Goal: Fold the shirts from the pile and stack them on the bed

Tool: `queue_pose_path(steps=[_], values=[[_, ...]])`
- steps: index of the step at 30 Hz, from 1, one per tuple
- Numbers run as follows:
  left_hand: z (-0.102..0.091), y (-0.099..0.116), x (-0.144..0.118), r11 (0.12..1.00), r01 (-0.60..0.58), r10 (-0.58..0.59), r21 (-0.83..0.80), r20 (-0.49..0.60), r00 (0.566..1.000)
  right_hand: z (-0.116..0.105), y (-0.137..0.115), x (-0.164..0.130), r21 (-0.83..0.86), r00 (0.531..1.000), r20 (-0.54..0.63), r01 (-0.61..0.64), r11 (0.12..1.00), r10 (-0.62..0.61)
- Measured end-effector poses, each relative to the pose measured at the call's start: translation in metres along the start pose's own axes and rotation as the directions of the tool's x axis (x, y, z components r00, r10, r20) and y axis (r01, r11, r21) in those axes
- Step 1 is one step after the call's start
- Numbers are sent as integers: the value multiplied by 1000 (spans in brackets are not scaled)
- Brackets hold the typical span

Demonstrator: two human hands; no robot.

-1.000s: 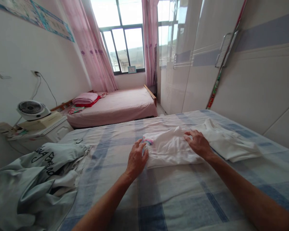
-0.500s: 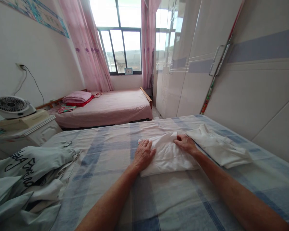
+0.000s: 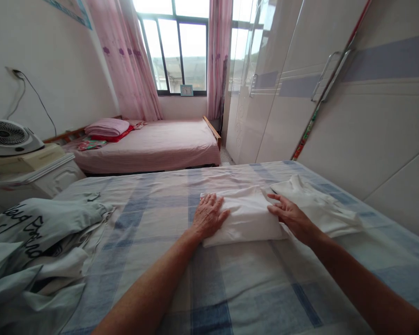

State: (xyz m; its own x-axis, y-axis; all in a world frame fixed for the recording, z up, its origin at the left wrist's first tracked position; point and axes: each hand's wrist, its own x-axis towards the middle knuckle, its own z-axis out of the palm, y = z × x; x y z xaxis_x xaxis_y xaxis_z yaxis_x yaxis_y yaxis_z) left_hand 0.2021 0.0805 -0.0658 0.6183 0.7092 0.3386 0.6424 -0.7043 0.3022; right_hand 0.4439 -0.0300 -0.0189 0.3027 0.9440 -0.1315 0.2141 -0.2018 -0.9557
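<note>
Your bed (image 3: 230, 284), covered in a blue-and-cream checked sheet, carries everything you are handling. A heap of pale grey-green garments (image 3: 38, 251) with dark lettering lies along its left edge, well apart from your hands. Beyond the far edge stands a second bed in pink (image 3: 153, 146), with a folded pink pillow at its head; a white wardrobe (image 3: 335, 102) runs along the right side, and a small white fan (image 3: 7, 137) sits on a bedside cabinet at the left.

The folded white garment (image 3: 246, 216) lies flat near the far edge of your bed, right of centre, as a neat rectangle. Just beside it on the right, touching or nearly so, lies a second white garment (image 3: 321, 207), folded loosely.

Your left hand (image 3: 209, 215) rests palm down on the left end of the folded white garment, fingers spread flat and gripping nothing. Your right hand (image 3: 291, 215) presses against the garment's right end, fingers extended and slightly apart, also closed on nothing.
</note>
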Motion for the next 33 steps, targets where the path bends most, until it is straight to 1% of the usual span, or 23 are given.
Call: queue_pose_path(steps=[2, 4, 6, 8, 10, 13, 15, 16, 17, 18, 20, 21, 23, 24, 25, 26, 27, 28, 29, 30, 31, 32, 33], values=[[-2, 1, 0, 1000, 0, 0, 2, -2, 1000, 2, 2, -6, 12, 1000, -16, 5, 1000, -5], [-4, 3, 0, 1000, 1, -1, 12, -8, 1000, 4, 7, -11, -64, 999, -37, 13, 998, -16], [-7, 5, 1, 1000, 9, -8, 19, -29, 1000, 6, 12, -17, -193, 995, -30, 92, 977, -100], [-7, 6, 1, 1000, 1, 0, 17, -49, 999, 7, 17, -22, -312, 983, -12, 173, 934, -186], [-6, 6, 0, 1000, -26, 27, 15, -40, 999, 6, 19, -27, -432, 977, -5, 190, 882, -213], [-3, 5, -2, 998, -62, 62, 25, -4, 998, 1, 22, -32, -587, 981, 23, 170, 791, -194], [-3, 6, -3, 997, -56, 56, 47, -8, 998, -4, 22, -33, -672, 983, 44, 159, 723, -176], [-3, 8, -2, 997, -48, 49, 60, -17, 999, -6, 21, -33, -718, 981, 29, 154, 678, -192], [-4, 10, -2, 997, -43, 45, 71, -26, 999, -7, 18, -33, -764, 972, -1, 152, 627, -236], [-5, 14, -2, 996, -44, 47, 80, -36, 998, -6, 14, -31, -803, 952, -32, 156, 575, -304], [-6, 21, -2, 992, -88, 92, 85, -48, 995, 3, 2, -27, -841, 893, -54, 201, 503, -447], [-5, 24, -3, 988, -128, 132, 83, -46, 990, 12, -5, -23, -837, 871, -32, 245, 490, -491], [-2, 29, -6, 976, -205, 208, 75, -32, 978, 37, -16, -12, -792, 857, 77, 363, 491, -509], [0, 31, -7, 970, -234, 236, 71, -20, 972, 50, -20, -5, -761, 850, 160, 430, 485, -502], [2, 31, -9, 965, -253, 254, 68, -8, 967, 62, -20, 3, -728, 832, 259, 502, 466, -491], [3, 31, -10, 963, -263, 263, 65, 5, 965, 71, -18, 12, -700, 805, 356, 566, 435, -474], [4, 30, -11, 961, -269, 268, 63, 18, 963, 77, -14, 21, -689, 785, 427, 604, 400, -448], [5, 29, -12, 961, -271, 270, 61, 30, 963, 78, -7, 30, -706, 787, 457, 605, 368, -415], [5, 29, -12, 961, -272, 270, 58, 43, 962, 76, 1, 38, -751, 814, 437, 565, 342, -383], [5, 28, -12, 961, -271, 268, 56, 55, 962, 70, 9, 46, -812, 860, 370, 483, 326, -353], [4, 28, -12, 961, -271, 267, 54, 67, 961, 62, 16, 54, -869, 905, 272, 377, 321, -327], [4, 28, -12, 961, -270, 266, 52, 73, 961, 53, 21, 60, -904, 933, 183, 283, 319, -309], [4, 29, -11, 962, -270, 266, 50, 74, 961, 45, 23, 66, -926, 950, 112, 207, 316, -293]])
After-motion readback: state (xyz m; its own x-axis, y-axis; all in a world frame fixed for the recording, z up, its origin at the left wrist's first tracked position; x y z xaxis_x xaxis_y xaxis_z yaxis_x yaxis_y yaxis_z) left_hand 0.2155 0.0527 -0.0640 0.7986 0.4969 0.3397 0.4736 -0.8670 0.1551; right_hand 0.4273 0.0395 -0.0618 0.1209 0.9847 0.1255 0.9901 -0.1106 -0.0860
